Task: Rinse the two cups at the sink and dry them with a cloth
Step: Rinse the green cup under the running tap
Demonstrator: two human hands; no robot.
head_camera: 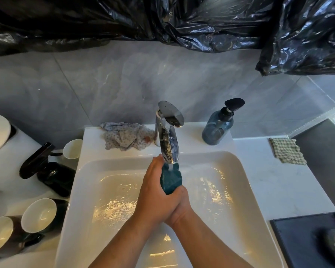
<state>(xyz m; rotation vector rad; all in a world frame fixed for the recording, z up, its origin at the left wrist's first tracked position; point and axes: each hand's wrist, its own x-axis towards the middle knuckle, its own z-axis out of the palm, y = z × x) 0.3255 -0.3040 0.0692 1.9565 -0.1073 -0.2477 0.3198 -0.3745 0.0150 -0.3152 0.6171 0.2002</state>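
Left hand [156, 192] and right hand [180, 206] clasp teal rough-textured object [171, 180] under chrome tap [168, 140].
Wet grip may slip; stream may splash.

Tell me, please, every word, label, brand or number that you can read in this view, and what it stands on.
No text can be read in this view.
Soap bottle: no legible label; only glare shows on its front.
Faucet: no brand mark can be made out.
Teal cup, cups left of the sink, patterned cloth, checked cloth: no print visible.
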